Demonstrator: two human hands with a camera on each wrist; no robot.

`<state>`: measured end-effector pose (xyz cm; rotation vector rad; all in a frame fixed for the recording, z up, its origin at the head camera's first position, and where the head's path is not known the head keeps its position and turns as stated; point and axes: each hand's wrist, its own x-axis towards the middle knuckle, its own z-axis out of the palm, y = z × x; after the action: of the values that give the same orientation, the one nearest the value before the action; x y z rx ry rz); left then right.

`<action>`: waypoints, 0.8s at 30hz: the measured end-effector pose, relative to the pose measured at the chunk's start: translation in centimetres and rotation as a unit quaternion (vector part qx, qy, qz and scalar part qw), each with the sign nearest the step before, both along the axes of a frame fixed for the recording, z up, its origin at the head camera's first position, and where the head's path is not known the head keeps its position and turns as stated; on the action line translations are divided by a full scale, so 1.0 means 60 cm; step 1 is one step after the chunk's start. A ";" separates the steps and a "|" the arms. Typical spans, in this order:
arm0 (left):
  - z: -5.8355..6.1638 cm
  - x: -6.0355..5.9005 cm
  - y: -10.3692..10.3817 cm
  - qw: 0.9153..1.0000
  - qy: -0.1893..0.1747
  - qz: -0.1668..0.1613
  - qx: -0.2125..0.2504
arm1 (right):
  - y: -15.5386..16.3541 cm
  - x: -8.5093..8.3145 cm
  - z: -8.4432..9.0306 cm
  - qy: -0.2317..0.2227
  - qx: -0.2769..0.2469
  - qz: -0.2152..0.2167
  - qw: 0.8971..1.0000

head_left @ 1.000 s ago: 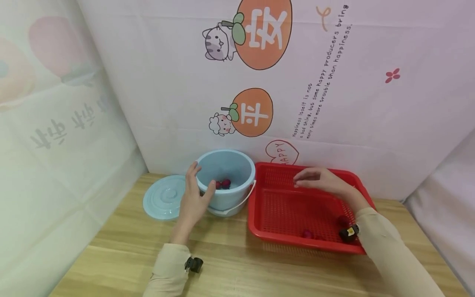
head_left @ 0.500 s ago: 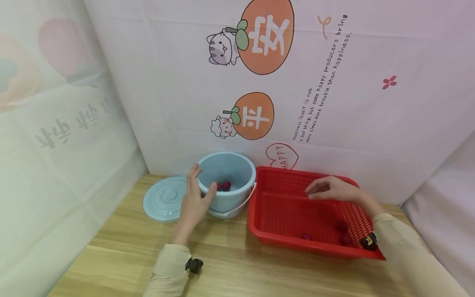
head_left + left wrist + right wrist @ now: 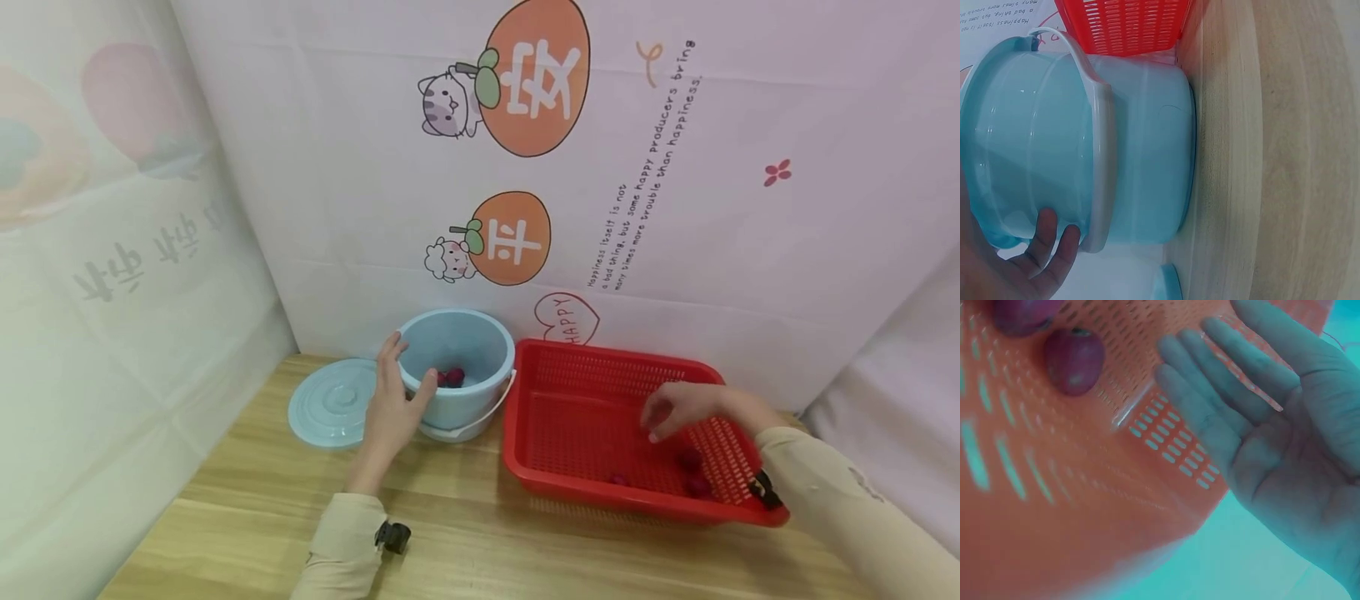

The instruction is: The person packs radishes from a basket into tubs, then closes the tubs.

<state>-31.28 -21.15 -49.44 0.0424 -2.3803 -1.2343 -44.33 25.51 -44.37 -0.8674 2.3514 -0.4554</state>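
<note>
The left hand (image 3: 390, 406), just left of centre in the head view, grips the near left side of the light blue bucket (image 3: 459, 375): its fingers (image 3: 392, 348) curl over the rim and the thumb reaches along the near wall. The left wrist view shows the same grip from below, with two fingertips (image 3: 1054, 240) pressed to the bucket's outer wall (image 3: 1141, 150) beside the white handle (image 3: 1100, 156), which hangs down against the side. Only the head view looks into the bucket, where a couple of dark red fruits (image 3: 452, 377) lie on the bottom.

The right hand (image 3: 686, 406), at the lower right of the head view, hovers over the red basket (image 3: 570, 421) with its fingers loosely bent downward and holding nothing. The right wrist view shows the palm (image 3: 1291, 456) open, fingers (image 3: 1210, 406) straight and close together, apart from the mesh. In that view two red fruits (image 3: 1074, 359) sit at the upper left on the basket floor, near the fingertips but not touched. The head view shows three fruits (image 3: 691, 458) at the basket's near right, below the hand.

The bucket's round lid (image 3: 332, 403) lies flat on the wooden desk (image 3: 247, 500), left of the bucket and just behind the left hand. The bucket stands just beside the basket's left wall.
</note>
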 end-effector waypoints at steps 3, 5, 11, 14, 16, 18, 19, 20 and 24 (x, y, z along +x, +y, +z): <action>-0.001 0.000 0.000 1.000 -0.002 -0.002 0.003 | 0.000 0.008 0.003 -0.001 0.062 -0.010 0.998; -0.001 0.000 -0.002 1.000 -0.001 -0.002 0.002 | -0.001 0.010 0.002 0.001 0.097 -0.013 0.995; -0.001 0.002 -0.004 1.000 0.003 -0.004 0.000 | -0.002 0.018 -0.004 -0.001 0.171 -0.015 0.985; -0.001 0.002 -0.002 1.000 0.000 -0.005 -0.001 | 0.001 0.029 -0.002 -0.006 0.188 -0.030 0.982; -0.001 0.002 -0.002 1.000 -0.002 -0.005 -0.001 | 0.002 0.036 0.000 -0.006 0.197 -0.031 0.980; -0.001 0.002 -0.002 1.000 -0.002 -0.007 -0.001 | 0.004 0.042 0.002 -0.013 0.201 -0.036 0.979; -0.001 0.001 -0.002 1.000 -0.001 -0.008 0.000 | 0.004 0.044 0.003 -0.015 0.203 -0.039 0.978; -0.001 0.001 -0.001 1.000 -0.001 -0.008 0.000 | 0.004 0.046 0.003 -0.018 0.205 -0.042 0.978; 0.001 0.002 0.000 1.000 0.001 -0.008 0.002 | 0.005 0.051 0.004 -0.026 0.206 -0.056 0.977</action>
<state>-31.18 -21.17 -49.39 0.0228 -2.3821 -1.2461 -41.26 25.81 -44.15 -0.5239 2.3318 -0.0250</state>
